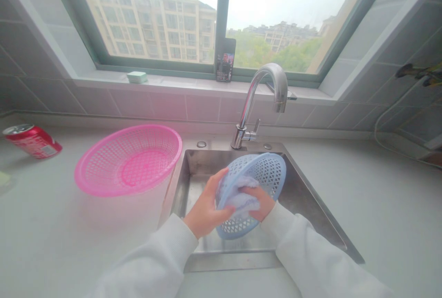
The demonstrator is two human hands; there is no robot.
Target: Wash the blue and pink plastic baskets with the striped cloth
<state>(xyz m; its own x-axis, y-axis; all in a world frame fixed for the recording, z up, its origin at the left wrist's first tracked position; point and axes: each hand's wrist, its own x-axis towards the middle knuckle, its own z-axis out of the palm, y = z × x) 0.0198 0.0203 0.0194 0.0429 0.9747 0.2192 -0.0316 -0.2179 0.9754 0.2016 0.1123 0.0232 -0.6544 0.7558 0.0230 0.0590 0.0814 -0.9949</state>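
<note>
Over the sink [304, 224] a light blue plastic colander [271, 169] with a pierced wall is held tilted on its side. My left hand [209, 208] grips its rim on the left, thumb toward the inside and fingers partly hidden behind the wall. Inside the colander, my right hand [262, 201] presses a crumpled pale cloth [243, 196] against the surface. The right fingertips are partly covered by the cloth. Both wrists come out of white sleeves.
A pink plastic basket [103, 187] stands on the counter left of the sink, with a red drink can [32, 141] beyond it. The chrome faucet [281, 88] arches over the sink's back. A phone [226, 61] and a pale green soap box [137, 77] sit on the windowsill.
</note>
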